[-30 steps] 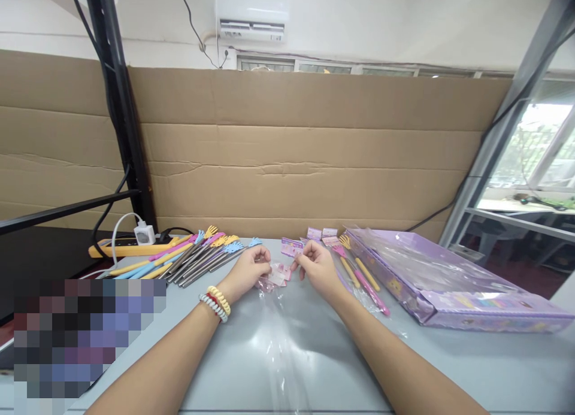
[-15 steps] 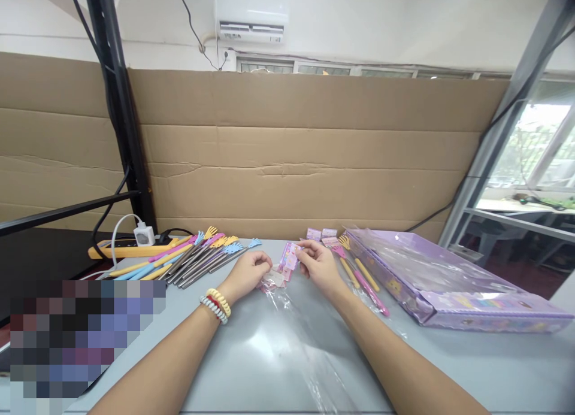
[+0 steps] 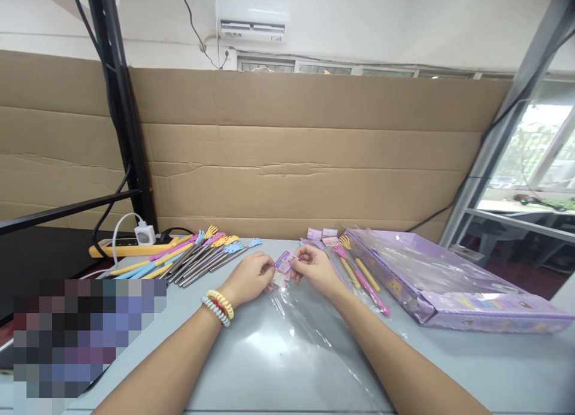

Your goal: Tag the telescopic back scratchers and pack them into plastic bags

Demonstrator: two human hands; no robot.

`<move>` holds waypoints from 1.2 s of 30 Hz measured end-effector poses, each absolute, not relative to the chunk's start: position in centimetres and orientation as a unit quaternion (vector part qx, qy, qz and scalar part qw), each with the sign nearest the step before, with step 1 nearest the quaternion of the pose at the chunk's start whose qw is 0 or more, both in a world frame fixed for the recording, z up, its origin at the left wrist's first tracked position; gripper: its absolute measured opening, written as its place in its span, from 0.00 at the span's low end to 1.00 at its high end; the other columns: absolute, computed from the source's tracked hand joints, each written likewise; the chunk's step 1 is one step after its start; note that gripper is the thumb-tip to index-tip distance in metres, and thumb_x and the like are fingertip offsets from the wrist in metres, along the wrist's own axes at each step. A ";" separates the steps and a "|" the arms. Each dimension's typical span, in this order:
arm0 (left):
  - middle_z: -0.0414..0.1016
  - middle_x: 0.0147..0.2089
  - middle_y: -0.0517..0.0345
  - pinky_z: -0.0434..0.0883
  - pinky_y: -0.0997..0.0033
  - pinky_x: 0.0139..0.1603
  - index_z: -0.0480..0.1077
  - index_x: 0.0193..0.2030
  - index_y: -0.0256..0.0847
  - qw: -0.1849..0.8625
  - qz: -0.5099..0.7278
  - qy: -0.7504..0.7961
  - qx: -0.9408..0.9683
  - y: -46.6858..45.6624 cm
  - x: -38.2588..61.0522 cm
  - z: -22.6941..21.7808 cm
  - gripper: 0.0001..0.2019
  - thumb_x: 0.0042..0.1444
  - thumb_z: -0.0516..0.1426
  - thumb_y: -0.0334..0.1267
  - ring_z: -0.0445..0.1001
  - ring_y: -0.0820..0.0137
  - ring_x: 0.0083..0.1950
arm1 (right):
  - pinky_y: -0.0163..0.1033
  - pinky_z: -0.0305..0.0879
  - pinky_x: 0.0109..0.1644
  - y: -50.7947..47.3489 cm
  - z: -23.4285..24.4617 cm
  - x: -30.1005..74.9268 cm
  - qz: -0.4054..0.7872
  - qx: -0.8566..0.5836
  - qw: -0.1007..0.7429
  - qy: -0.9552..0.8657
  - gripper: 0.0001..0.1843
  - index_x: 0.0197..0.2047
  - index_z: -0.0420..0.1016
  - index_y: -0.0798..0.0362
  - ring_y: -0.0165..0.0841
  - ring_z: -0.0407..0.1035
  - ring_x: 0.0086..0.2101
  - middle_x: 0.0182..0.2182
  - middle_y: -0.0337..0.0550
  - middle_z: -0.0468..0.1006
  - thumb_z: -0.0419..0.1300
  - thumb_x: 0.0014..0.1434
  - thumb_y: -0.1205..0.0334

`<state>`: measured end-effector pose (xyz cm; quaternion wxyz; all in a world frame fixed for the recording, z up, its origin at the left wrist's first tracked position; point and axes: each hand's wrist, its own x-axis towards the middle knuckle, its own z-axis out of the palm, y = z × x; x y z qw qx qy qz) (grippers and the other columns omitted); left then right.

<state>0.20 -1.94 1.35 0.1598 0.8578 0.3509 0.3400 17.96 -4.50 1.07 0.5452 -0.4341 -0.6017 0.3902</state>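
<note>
Together we pinch 1 small pink card (image 3: 284,262) between our left hand (image 3: 250,278) and right hand (image 3: 314,270), fingers closed on it, a clear bag (image 3: 309,337) just below them.

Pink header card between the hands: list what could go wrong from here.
1. The pink header card is pinched only at its edges by the left hand and right hand; it may slip or crease.
2. The clear plastic bag lies loose and could slide.
3. The right forearm might brush the bagged back scratchers.
</note>
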 end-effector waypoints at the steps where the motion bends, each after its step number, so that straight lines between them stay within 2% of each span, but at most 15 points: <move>1: 0.69 0.30 0.56 0.62 0.71 0.34 0.68 0.27 0.39 0.164 0.352 0.348 0.853 -2.0 0.2 1.4 0.08 0.51 0.48 0.33 0.66 0.69 0.32 | 0.33 0.63 0.19 -4.5 1.0 17.9 0.399 -0.429 0.539 -0.605 0.14 0.26 0.60 0.53 0.28 0.65 0.16 0.15 0.35 0.70 0.62 0.43 0.57; 4: 0.70 0.30 0.57 0.62 0.72 0.31 0.68 0.35 0.39 0.204 0.382 0.352 0.830 -2.0 0.3 1.4 0.08 0.50 0.49 0.31 0.66 0.71 0.29 | 0.29 0.58 0.17 -4.8 0.9 17.7 0.412 -0.429 0.512 -0.620 0.13 0.31 0.61 0.53 0.26 0.64 0.16 0.17 0.31 0.69 0.61 0.42 0.63; 8: 0.67 0.28 0.62 0.62 0.74 0.26 0.64 0.44 0.39 0.274 0.380 0.356 0.809 -2.0 0.3 1.2 0.14 0.50 0.49 0.30 0.65 0.74 0.24 | 0.27 0.54 0.17 -5.2 1.0 17.4 0.404 -0.440 0.465 -0.653 0.18 0.40 0.64 0.54 0.23 0.60 0.15 0.16 0.27 0.64 0.58 0.43 0.68; 11: 0.66 0.28 0.62 0.63 0.73 0.28 0.62 0.46 0.38 0.277 0.390 0.365 0.799 -1.9 0.3 1.2 0.15 0.49 0.50 0.31 0.66 0.73 0.27 | 0.28 0.56 0.20 -5.3 1.2 17.3 0.393 -0.442 0.451 -0.668 0.11 0.35 0.68 0.56 0.22 0.59 0.16 0.17 0.30 0.67 0.57 0.44 0.68; 14: 0.65 0.26 0.62 0.63 0.72 0.30 0.62 0.46 0.38 0.264 0.399 0.378 0.792 -1.7 0.2 1.3 0.15 0.50 0.51 0.33 0.66 0.72 0.28 | 0.31 0.60 0.25 -5.3 1.5 17.5 0.381 -0.445 0.458 -0.669 0.05 0.27 0.69 0.57 0.26 0.64 0.20 0.19 0.35 0.70 0.59 0.46 0.64; 16: 0.65 0.26 0.63 0.63 0.72 0.31 0.62 0.46 0.38 0.259 0.405 0.386 0.788 -1.6 0.1 1.4 0.15 0.51 0.51 0.33 0.67 0.71 0.28 | 0.34 0.62 0.30 -5.3 1.5 17.8 0.386 -0.434 0.459 -0.672 0.07 0.26 0.70 0.57 0.29 0.67 0.25 0.24 0.39 0.73 0.62 0.44 0.62; 18: 0.65 0.25 0.63 0.63 0.72 0.31 0.62 0.47 0.38 0.252 0.410 0.394 0.783 -1.5 0.0 1.5 0.14 0.51 0.51 0.33 0.67 0.72 0.28 | 0.36 0.64 0.36 -5.4 1.5 18.1 0.409 -0.421 0.445 -0.676 0.10 0.25 0.72 0.56 0.32 0.69 0.33 0.34 0.43 0.74 0.65 0.41 0.60; 20: 0.65 0.25 0.63 0.63 0.72 0.30 0.62 0.47 0.38 0.252 0.413 0.401 0.778 -1.5 -0.1 1.6 0.14 0.52 0.50 0.34 0.67 0.72 0.27 | 0.37 0.64 0.41 -5.5 1.5 18.1 0.425 -0.427 0.424 -0.676 0.11 0.25 0.73 0.56 0.34 0.68 0.39 0.45 0.47 0.70 0.67 0.38 0.60; 21: 0.66 0.25 0.63 0.63 0.72 0.30 0.62 0.47 0.37 0.254 0.415 0.404 0.775 -1.5 -0.1 1.7 0.14 0.53 0.50 0.35 0.66 0.72 0.26 | 0.36 0.64 0.41 -5.6 1.4 18.1 0.431 -0.433 0.417 -0.673 0.11 0.25 0.73 0.56 0.34 0.68 0.40 0.47 0.47 0.68 0.68 0.37 0.60; 23: 0.66 0.25 0.63 0.63 0.72 0.29 0.63 0.47 0.37 0.248 0.425 0.407 0.769 -1.5 -0.2 1.7 0.13 0.54 0.49 0.36 0.66 0.72 0.25 | 0.35 0.65 0.36 -5.7 1.4 18.0 0.455 -0.438 0.402 -0.664 0.12 0.26 0.73 0.57 0.32 0.69 0.36 0.43 0.48 0.71 0.68 0.38 0.59; 25: 0.66 0.25 0.63 0.63 0.73 0.29 0.64 0.46 0.37 0.225 0.449 0.411 0.761 -1.5 -0.1 1.8 0.13 0.55 0.48 0.36 0.66 0.72 0.26 | 0.34 0.63 0.29 -5.7 1.5 18.0 0.493 -0.421 0.370 -0.665 0.13 0.28 0.73 0.57 0.28 0.67 0.27 0.31 0.44 0.74 0.67 0.40 0.57; 27: 0.66 0.25 0.62 0.63 0.73 0.30 0.64 0.47 0.37 0.203 0.477 0.418 0.746 -1.5 -0.1 1.8 0.13 0.56 0.47 0.36 0.66 0.72 0.27 | 0.33 0.61 0.25 -5.8 1.6 18.0 0.520 -0.403 0.331 -0.677 0.14 0.28 0.72 0.58 0.26 0.64 0.21 0.21 0.39 0.71 0.66 0.42 0.57; 31: 0.68 0.29 0.60 0.64 0.72 0.32 0.63 0.47 0.37 0.200 0.501 0.433 0.722 -1.2 -0.1 1.8 0.14 0.56 0.46 0.33 0.67 0.73 0.28 | 0.32 0.60 0.23 -5.9 1.8 18.0 0.520 -0.397 0.314 -0.689 0.12 0.26 0.71 0.58 0.26 0.64 0.19 0.18 0.38 0.71 0.66 0.43 0.58; 36: 0.70 0.42 0.53 0.66 0.73 0.34 0.66 0.44 0.36 0.257 0.453 0.430 0.737 -1.2 -0.1 1.9 0.15 0.48 0.48 0.27 0.69 0.72 0.35 | 0.31 0.59 0.23 -5.8 1.6 18.0 0.509 -0.405 0.319 -0.689 0.10 0.26 0.72 0.58 0.25 0.63 0.18 0.17 0.36 0.69 0.64 0.43 0.60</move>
